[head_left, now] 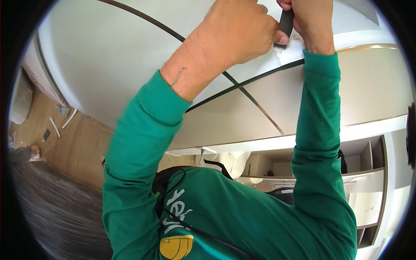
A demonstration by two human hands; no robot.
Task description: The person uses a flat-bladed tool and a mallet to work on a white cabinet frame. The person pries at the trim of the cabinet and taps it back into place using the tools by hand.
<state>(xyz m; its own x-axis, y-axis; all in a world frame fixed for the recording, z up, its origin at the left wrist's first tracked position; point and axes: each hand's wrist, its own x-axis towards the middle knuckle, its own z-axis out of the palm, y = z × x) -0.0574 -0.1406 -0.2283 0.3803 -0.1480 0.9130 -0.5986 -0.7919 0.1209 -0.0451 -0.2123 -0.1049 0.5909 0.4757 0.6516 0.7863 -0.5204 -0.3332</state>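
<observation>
High in the picture, both of my hands meet at a dark flat bar with a pale lower edge; its exact kind cannot be made out. My left hand is closed in a fist, its thumb pressed on the bar near the lower end. From the right, my right hand closes its fingers on the bar's upper part, partly cut off by the frame's top. The lower end touches or hovers close to a white panel, where rough white crumbs show beside a chipped patch.
Dark strips cross between the white panel and beige panels. An open cabinet with shelves stands at the lower right. On the wooden floor lie white offcuts and scraps. A grey streaked surface fills the lower left.
</observation>
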